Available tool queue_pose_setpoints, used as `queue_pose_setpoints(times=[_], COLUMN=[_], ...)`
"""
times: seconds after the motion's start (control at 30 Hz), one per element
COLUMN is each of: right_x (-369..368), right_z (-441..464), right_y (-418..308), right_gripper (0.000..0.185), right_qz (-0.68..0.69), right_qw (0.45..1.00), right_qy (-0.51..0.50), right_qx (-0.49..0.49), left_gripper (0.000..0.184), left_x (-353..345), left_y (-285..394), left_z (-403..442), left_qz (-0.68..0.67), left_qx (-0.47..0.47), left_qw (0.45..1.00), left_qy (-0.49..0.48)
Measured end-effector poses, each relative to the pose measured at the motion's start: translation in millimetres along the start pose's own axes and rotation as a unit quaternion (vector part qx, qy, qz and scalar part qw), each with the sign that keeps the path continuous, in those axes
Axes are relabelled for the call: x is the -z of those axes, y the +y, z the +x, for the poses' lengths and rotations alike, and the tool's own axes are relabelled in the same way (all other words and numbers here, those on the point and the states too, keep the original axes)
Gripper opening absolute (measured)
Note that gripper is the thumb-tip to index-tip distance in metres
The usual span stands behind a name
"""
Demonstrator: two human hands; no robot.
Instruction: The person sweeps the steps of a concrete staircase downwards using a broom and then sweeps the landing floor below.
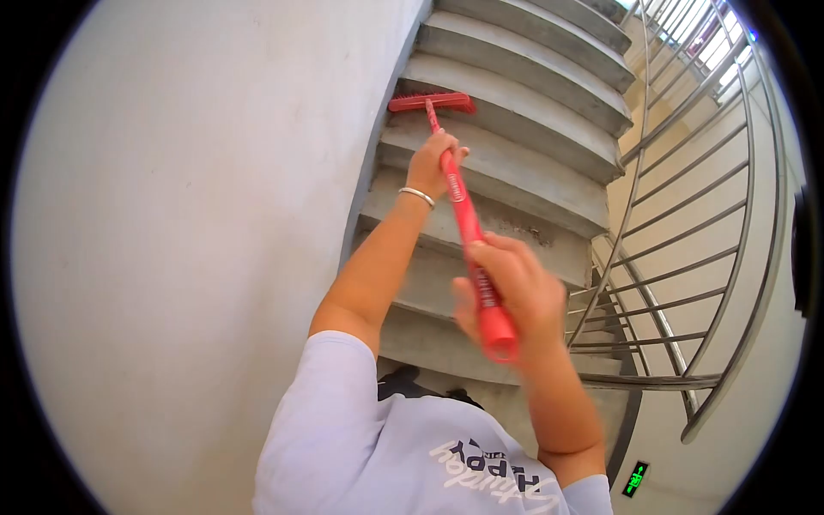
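A red broom (pixel 464 206) slants up and away from me over the concrete stairs (pixel 506 142). Its wide red head (pixel 432 102) rests on a step near the left wall, bristles toward the back of the tread. Lower on the pole, my left hand (pixel 436 161), with a silver bangle at the wrist, is wrapped round the handle nearer the head. My right hand (pixel 518 287), slightly blurred, grips the handle close to its top end.
A plain white wall (pixel 189 232) runs along the left of the stairs. Metal railings (pixel 687 223) curve down the right side. My dark shoes (pixel 400 382) show on a lower step. A green exit sign (pixel 635 479) is at the lower right.
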State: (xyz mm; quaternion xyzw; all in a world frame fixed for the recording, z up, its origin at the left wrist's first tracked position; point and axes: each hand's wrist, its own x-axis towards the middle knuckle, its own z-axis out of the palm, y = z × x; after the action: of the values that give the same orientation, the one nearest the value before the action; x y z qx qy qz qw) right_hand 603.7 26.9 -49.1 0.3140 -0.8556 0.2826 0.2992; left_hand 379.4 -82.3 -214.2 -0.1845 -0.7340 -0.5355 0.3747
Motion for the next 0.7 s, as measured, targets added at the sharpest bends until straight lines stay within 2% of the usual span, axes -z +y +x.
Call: queue_pose_setpoints(times=[0.1, 0.13, 0.2, 0.27, 0.33, 0.4, 0.5, 0.57, 0.63, 0.7], right_x=[-6, 1, 34, 76, 111, 113, 85, 56, 35, 38], right_z=[-5, -9, -20, -33, -48, -49, -44, -44, -53, -68], right_y=[-11, -13, -13, -24, -27, -28, -17, 4, 26, 19], right_gripper=[0.033, 0.033, 0.034, 0.032, 0.029, 0.028, 0.028, 0.028, 0.032, 0.032], right_qz=[0.016, 0.017, 0.012, 0.006, 0.017, 0.021, -0.006, -0.019, 0.089, 0.075], right_qw=[0.999, 0.999, 0.993, 0.993, 0.997, 0.998, 0.999, 0.998, 0.994, 0.995], right_qy=[-0.036, -0.039, -0.113, -0.112, -0.062, -0.039, -0.013, -0.013, 0.018, -0.016], right_qx=[0.002, 0.005, -0.025, -0.033, -0.048, -0.052, -0.046, -0.053, -0.060, -0.060], left_gripper=[0.019, 0.021, 0.023, 0.026, 0.026, 0.026, 0.026, 0.026, 0.026, 0.026], left_x=[14, 11, 1, 1, -11, -22, -41, -32, -18, -19], left_y=[-10, -8, 6, 59, 96, 104, 76, 44, 16, 11], left_z=[-15, -29, -51, -50, -43, -36, -21, -22, -45, -56], left_qz=[0.000, -0.058, -0.119, 0.031, 0.013, -0.006, 0.009, 0.039, 0.057, 0.074], left_qx=[0.026, 0.090, 0.147, -0.058, -0.037, -0.033, -0.071, -0.023, -0.014, -0.006], left_qw=[0.999, 0.992, 0.978, 0.997, 0.999, 0.999, 0.996, 0.987, 0.987, 0.987], left_qy=[-0.038, -0.066, -0.091, -0.028, -0.030, -0.035, -0.062, -0.154, -0.153, -0.141])
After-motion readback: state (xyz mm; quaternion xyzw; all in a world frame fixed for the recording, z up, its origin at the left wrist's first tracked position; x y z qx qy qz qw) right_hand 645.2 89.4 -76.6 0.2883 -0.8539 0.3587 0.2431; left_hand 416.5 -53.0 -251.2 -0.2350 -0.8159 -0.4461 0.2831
